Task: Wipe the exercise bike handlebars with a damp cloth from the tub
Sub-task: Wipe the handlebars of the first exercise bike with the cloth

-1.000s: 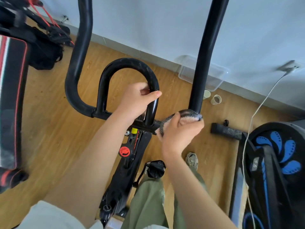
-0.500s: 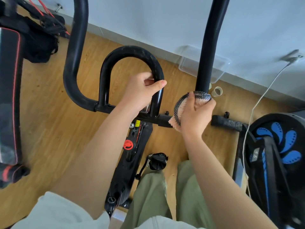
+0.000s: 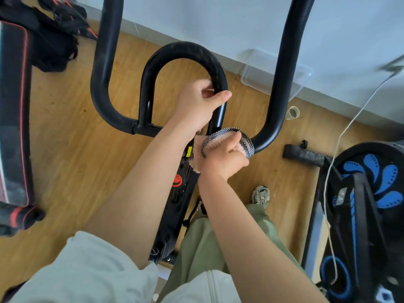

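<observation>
The black exercise bike handlebars (image 3: 102, 68) fill the upper middle, with an inner U-shaped loop (image 3: 185, 51) and two outer bars rising past the top edge. My left hand (image 3: 199, 106) grips the right leg of the inner loop. My right hand (image 3: 227, 158) holds a pink cloth with a black-and-white mesh edge (image 3: 218, 133), wrapped round the lower bend of the right outer bar (image 3: 284, 68). A clear plastic tub (image 3: 258, 73) stands on the floor against the wall, behind that bar.
A black and red bench (image 3: 13, 110) lies at the left. A black machine with blue markings (image 3: 371, 193) and a white cable (image 3: 341, 136) fill the right. A small roll (image 3: 293, 112) lies near the tub. My legs and a shoe (image 3: 260, 195) are below.
My right hand slid the cloth up the right bar half a second ago, then came back down to the bar's lower bend. My left hand kept its grip on the inner loop.
</observation>
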